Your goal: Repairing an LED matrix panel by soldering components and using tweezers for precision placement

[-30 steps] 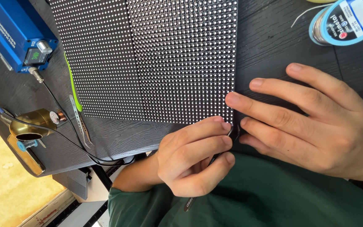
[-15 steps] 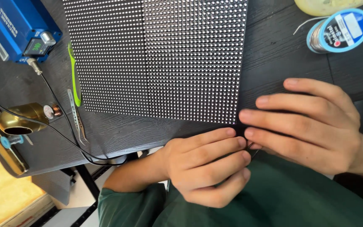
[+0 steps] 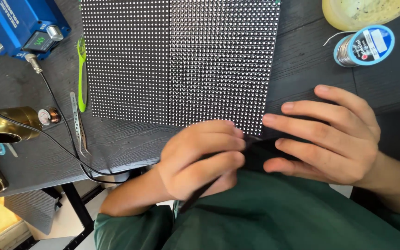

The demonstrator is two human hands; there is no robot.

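A dark wood-grain workbench (image 3: 116, 148) fills most of the view, seen from above. On it lies a large black LED matrix panel (image 3: 177, 60), a flat board studded with rows of small white dots, with a faint seam down its middle that splits it into 2 halves. Its near right corner sits at the bench's front edge, just beside both hands.

The right hand (image 3: 329, 134) lies flat on the bench to the right of that corner, its fingers stretched out and slightly apart, tips pointing left towards the panel's corner; it grips nothing that can be made out. The left hand (image 3: 200, 157) is curled just below the panel's near edge, fingers folded together around a thin dark tool (image 3: 204, 190) whose shaft slants down towards the green garment (image 3: 255, 217) in the lap. The tool's tip, at the panel's corner, is hidden between the 2 hands.

At the far left stands a blue soldering station (image 3: 19, 25), with a black cable (image 3: 56, 139) trailing across the bench. A brass holder (image 3: 5, 125) sits at the left edge. At the top right stands a yellowish jar (image 3: 362, 11), and just below it a blue spool of solder wire (image 3: 364, 45). Green tweezers (image 3: 82, 74) and steel tweezers (image 3: 78, 122) lie just left of the panel.
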